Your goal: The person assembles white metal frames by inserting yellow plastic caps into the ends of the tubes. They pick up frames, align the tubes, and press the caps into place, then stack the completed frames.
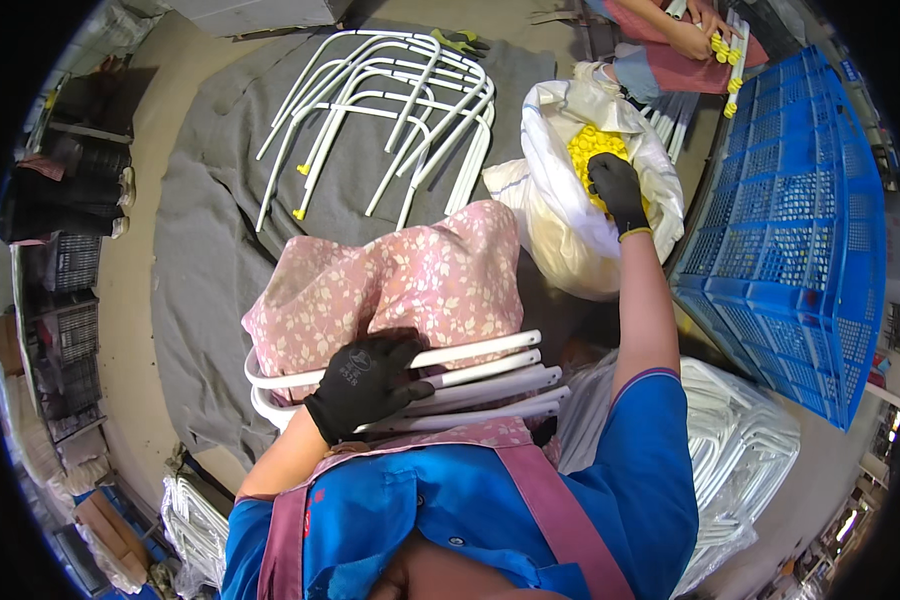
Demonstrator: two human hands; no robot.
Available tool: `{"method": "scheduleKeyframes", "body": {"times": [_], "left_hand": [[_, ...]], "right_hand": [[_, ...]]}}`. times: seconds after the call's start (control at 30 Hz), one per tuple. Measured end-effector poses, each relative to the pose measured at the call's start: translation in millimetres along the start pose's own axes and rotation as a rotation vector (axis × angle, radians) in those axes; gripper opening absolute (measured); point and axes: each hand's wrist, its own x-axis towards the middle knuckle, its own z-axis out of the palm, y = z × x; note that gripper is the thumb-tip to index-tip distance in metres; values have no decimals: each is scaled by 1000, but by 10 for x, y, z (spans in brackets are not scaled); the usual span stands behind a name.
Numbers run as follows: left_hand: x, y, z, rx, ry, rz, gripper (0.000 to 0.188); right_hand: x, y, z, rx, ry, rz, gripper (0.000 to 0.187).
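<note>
Across my lap, over a pink floral apron [440, 275], lie several white bent metal tubes [485, 350] stacked together. My left hand [365, 385], in a black glove, is closed over the tubes near their middle. Out to the right, my gloved right hand [618, 190] reaches into an open white sack [560, 130] of small yellow plastic caps [598, 148]. Its fingers are curled among the caps, and what they hold is hidden.
Ahead, more white bent tubes [380, 65] lie on a grey cloth [200, 200], a few with yellow caps. Blue plastic crates [770, 240] stand at right. Plastic-wrapped tubes [735, 440] sit beside me. Another person's hands [695, 35] handle capped tubes at top right.
</note>
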Motion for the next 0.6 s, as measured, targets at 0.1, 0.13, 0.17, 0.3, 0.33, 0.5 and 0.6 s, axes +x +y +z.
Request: {"method": "scheduleKeyframes", "body": {"times": [0.1,0.13,0.17,0.3,0.33,0.5,0.6], "left_hand": [[27,-31,-14,-20,-68,-52,48],[43,-39,-20,-29,-85,-68,47],[66,-47,-27,-45,-122,-97,46],[129,-66,-61,141,35,-206,38],[155,-74,-56,151,125,-144,37],[179,-79,-70,123,87,-160,36],[182,-86,-69,-1,62,-156,28]], "right_hand": [[279,230,345,-425,102,-186,39],[326,307,385,-435,-39,-65,47],[359,374,463,-493,-4,-46,46],[299,606,520,-352,79,-121,38],[255,631,511,-309,115,-162,36],[-140,391,334,87,361,-166,28],[-633,29,122,586,300,115,31]]}}
